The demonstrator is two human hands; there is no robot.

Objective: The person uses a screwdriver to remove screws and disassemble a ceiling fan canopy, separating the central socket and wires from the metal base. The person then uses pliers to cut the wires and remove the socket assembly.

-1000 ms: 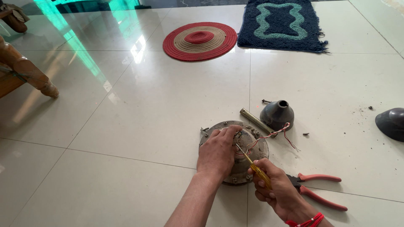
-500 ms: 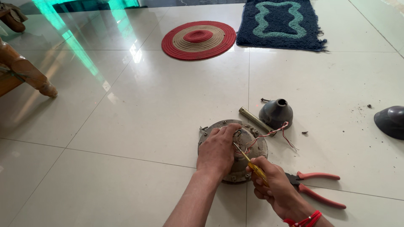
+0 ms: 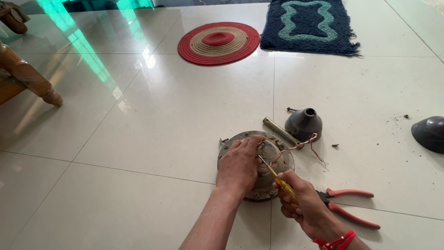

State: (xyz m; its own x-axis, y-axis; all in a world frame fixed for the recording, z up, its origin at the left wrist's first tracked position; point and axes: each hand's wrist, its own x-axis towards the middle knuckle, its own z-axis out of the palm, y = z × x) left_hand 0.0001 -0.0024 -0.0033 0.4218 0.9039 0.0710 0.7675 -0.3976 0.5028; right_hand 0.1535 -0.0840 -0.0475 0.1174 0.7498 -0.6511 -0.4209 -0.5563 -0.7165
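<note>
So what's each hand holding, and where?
The right hand grips a yellow screwdriver by its handle. The left hand lies flat on top of the round metal motor, pressing rather than gripping it.

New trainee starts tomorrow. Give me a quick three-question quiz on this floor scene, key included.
1. True or false: the left hand rests on the round metal motor housing.
2. What does the right hand hold? A) the red-handled pliers B) a yellow-handled screwdriver C) the metal rod
3. Fill in: the red-handled pliers lie on the floor just to the ____ of the right hand.

Key
1. True.
2. B: the yellow-handled screwdriver, its tip at the middle of the housing.
3. Right.
</note>
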